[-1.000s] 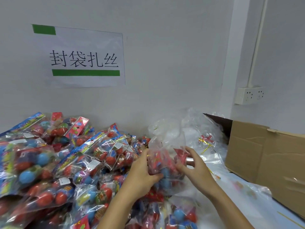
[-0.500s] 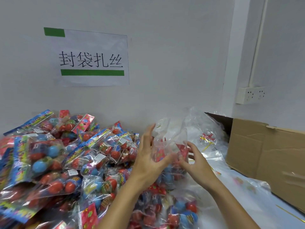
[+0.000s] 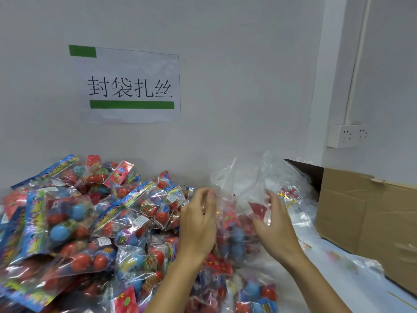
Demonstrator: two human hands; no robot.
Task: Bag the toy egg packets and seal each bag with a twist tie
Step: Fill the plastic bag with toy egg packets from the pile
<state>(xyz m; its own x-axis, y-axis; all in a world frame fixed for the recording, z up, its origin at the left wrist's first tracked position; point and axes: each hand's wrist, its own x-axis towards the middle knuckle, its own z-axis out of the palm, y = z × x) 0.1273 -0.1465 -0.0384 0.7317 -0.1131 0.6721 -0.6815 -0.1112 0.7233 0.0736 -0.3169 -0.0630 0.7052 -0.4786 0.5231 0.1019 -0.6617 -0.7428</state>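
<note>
White wall (image 3: 225, 53) behind, sign (image 3: 130, 86) taped up. I see left hand (image 3: 198, 224) and right hand (image 3: 274, 224) with fingers curled, pinching the clear bag (image 3: 246, 184) upright between them; egg packets (image 3: 234, 236) sit inside. Loose pile (image 3: 74, 222) lies left, box (image 3: 370, 222) right.

The heap of packets (image 3: 85, 224) lies left of the clear bag (image 3: 239, 199). A cardboard box (image 3: 370, 222) stands right of the bag. The sign (image 3: 130, 86) hangs on the wall behind it.

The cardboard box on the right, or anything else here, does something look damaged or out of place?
Nothing alarming. The cardboard box lies on its side, creased. The toy egg packets sit in a loose heap by the wall. Both hands hold a clear bag, unsealed.
</note>
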